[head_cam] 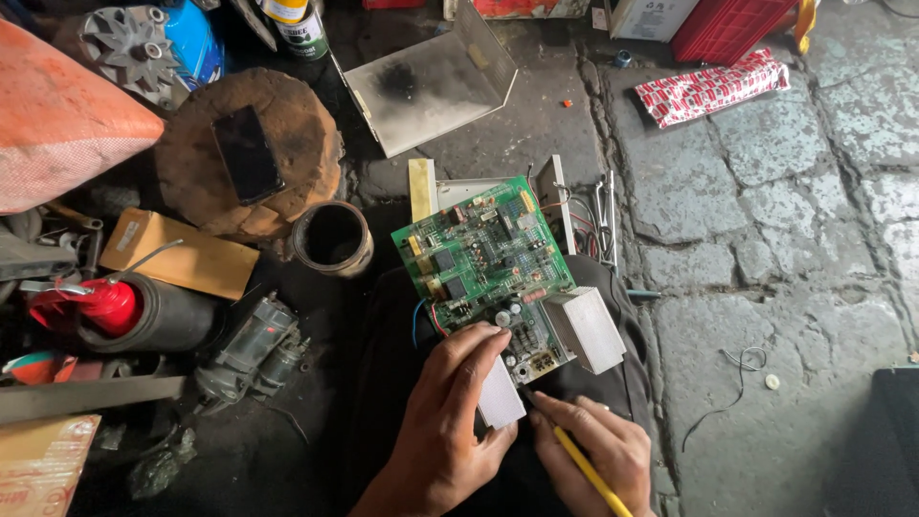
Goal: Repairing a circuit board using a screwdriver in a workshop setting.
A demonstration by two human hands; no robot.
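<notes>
Left hand curled on circuit board — right hand pinching yellow tool

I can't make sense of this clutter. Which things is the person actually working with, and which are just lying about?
In use:
left hand
green circuit board
right hand
yellow tool

Lying about:
black phone
empty tin
red canister
small motor
bent metal cover

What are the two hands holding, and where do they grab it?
The left hand grips the green circuit board at its near edge, by a white block. The right hand holds a yellow tool by its handle; its tip is hidden.
</notes>
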